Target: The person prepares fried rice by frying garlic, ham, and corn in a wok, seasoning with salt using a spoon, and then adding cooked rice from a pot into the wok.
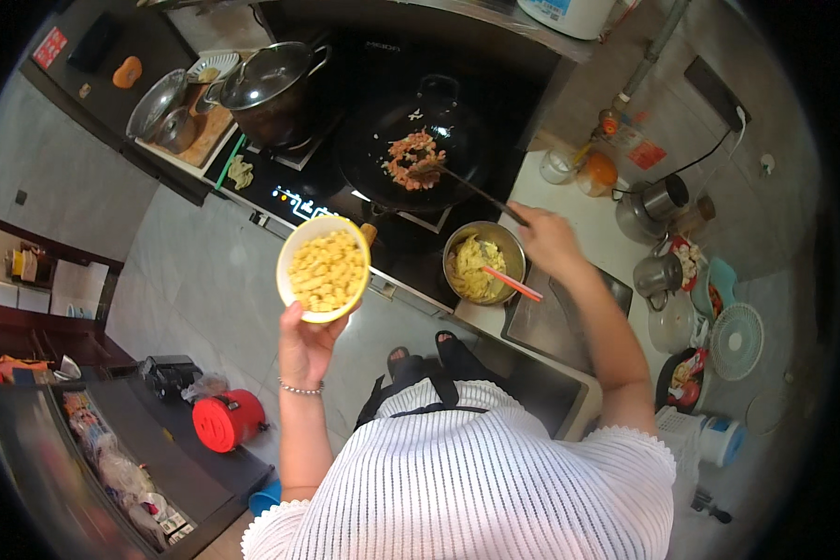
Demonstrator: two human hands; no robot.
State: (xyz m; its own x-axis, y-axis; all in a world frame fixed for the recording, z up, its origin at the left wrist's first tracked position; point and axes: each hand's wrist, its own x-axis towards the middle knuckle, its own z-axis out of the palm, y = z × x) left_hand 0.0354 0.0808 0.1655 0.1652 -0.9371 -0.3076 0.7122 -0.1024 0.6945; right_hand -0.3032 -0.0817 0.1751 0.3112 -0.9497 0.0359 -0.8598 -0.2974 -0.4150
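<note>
My left hand (308, 346) grips a yellow-rimmed white bowl (285, 269) by its near side, in front of the stove. Small pale-yellow pieces of food (327, 271) fill it. In my right hand (549, 241) is the dark handle of a spatula (486, 198). Its blade rests among chopped pinkish food (411, 150) in a black wok (364, 164), which sits on the stovetop. Below my right hand stands a metal pot (455, 241) holding a yellow mash (469, 262). An orange-red utensil handle (511, 283) leans out over its rim.
A lidded stockpot (269, 98) stands left of the wok. A crumpled cloth (240, 172) lies at the stove's front left. Right of the stove, the counter (532, 192) carries a dark cutting board (567, 315), jars, a kettle (640, 217) and a green basket (737, 341).
</note>
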